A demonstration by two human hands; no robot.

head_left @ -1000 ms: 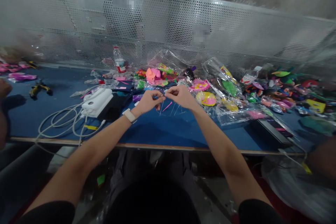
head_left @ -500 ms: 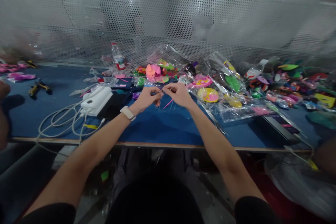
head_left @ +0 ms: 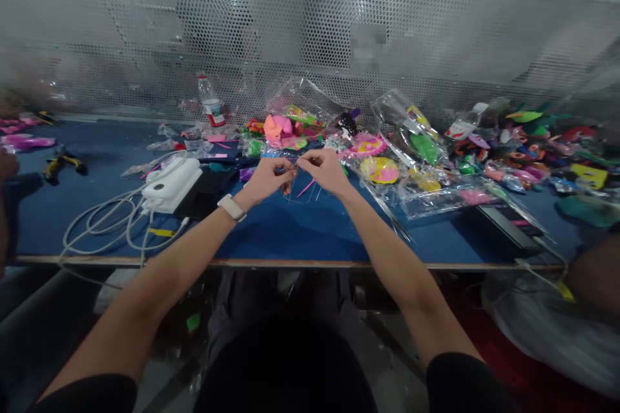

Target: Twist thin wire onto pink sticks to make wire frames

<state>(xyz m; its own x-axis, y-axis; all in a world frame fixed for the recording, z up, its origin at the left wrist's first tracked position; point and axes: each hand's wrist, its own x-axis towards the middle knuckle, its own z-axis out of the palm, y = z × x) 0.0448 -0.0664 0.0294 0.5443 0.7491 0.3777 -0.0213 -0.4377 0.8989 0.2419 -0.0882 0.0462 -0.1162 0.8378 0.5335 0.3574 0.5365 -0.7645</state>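
Note:
Over the blue table (head_left: pixel 290 235), my left hand (head_left: pixel 270 179) and my right hand (head_left: pixel 325 170) meet fingertip to fingertip. Both are closed in a pinch around what looks like a thin wire, most of it hidden by the fingers. A pale band sits on my left wrist. Just below the fingertips lie a thin pink strip (head_left: pixel 306 188) and a few fine, straight wire-like pieces. Longer metal wires (head_left: pixel 387 210) rest on the table to the right of my right hand.
Bagged colourful foam pieces (head_left: pixel 380 170) crowd the back and right. At left are a white power strip (head_left: pixel 172 186) with cables and yellow-black pliers (head_left: pixel 64 164). A bottle (head_left: pixel 212 103) stands by the perforated metal screen (head_left: pixel 329 26). A black box-like device (head_left: pixel 504 229) lies right.
The whole view has shifted slightly, so things appear a little further left and higher. My hands stay pinched together at the same place, with only small finger movement.

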